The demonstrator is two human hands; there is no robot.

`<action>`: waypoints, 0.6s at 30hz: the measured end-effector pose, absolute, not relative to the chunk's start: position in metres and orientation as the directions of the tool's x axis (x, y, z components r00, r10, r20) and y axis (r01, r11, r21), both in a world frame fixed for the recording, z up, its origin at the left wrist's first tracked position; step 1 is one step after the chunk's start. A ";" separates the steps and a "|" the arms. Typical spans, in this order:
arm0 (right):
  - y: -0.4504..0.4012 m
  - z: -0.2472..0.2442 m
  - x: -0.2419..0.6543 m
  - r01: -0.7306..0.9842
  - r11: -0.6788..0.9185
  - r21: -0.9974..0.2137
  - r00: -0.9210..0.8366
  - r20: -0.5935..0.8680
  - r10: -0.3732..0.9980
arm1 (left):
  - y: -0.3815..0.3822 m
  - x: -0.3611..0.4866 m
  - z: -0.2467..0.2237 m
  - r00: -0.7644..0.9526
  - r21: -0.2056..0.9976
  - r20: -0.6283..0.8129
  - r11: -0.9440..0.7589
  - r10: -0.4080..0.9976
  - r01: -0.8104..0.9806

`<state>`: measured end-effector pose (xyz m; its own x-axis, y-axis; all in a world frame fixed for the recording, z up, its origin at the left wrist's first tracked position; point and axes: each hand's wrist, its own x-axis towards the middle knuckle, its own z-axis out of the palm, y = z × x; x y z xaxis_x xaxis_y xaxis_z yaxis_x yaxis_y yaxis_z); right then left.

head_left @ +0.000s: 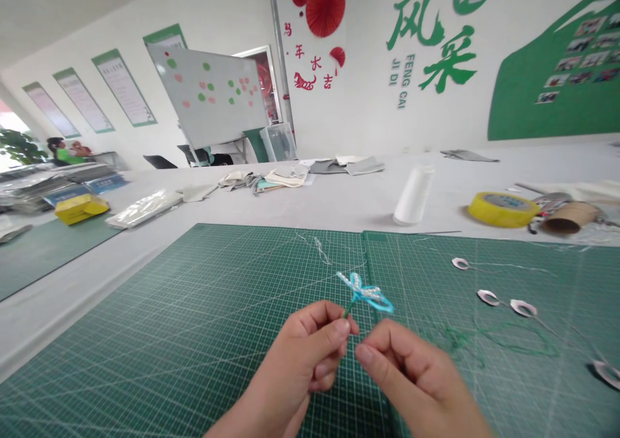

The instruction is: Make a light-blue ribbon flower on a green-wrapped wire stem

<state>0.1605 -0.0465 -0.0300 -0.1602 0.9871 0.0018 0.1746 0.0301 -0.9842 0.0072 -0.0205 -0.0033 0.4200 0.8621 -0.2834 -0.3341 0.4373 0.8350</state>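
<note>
Between the thumb and fingers of my left hand (314,344) is the green stem of a small blue flower (361,292), its looped petals set with clear or white beads. The flower head tilts up to the right above the fingertips. Just right of the stem, my right hand (411,373) is closed in a pinch, thumb against forefinger. Whatever it may hold is too fine to make out. Loose green thread (455,338) lies on the green cutting mat (217,315) beyond the right hand.
Pale oval rings on thread (523,307) lie at the right. Behind the mats stand a white cone (414,196), a yellow tape roll (504,209) and a cardboard tube (571,218). Folded cloths (285,176) lie farther back, a yellow box (81,209) at left. A person in green (62,152) is far left.
</note>
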 end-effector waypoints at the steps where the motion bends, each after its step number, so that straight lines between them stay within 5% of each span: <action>1: -0.047 -0.028 0.161 0.198 0.028 -0.980 -0.166 -0.005 0.986 | -0.020 0.006 -0.003 0.427 0.832 -0.279 0.438 0.860 -0.339; 18: -0.045 -0.028 0.193 0.275 -0.084 -0.958 -0.042 -0.099 0.994 | -0.014 -0.001 -0.004 0.432 0.771 -0.210 0.420 0.877 -0.478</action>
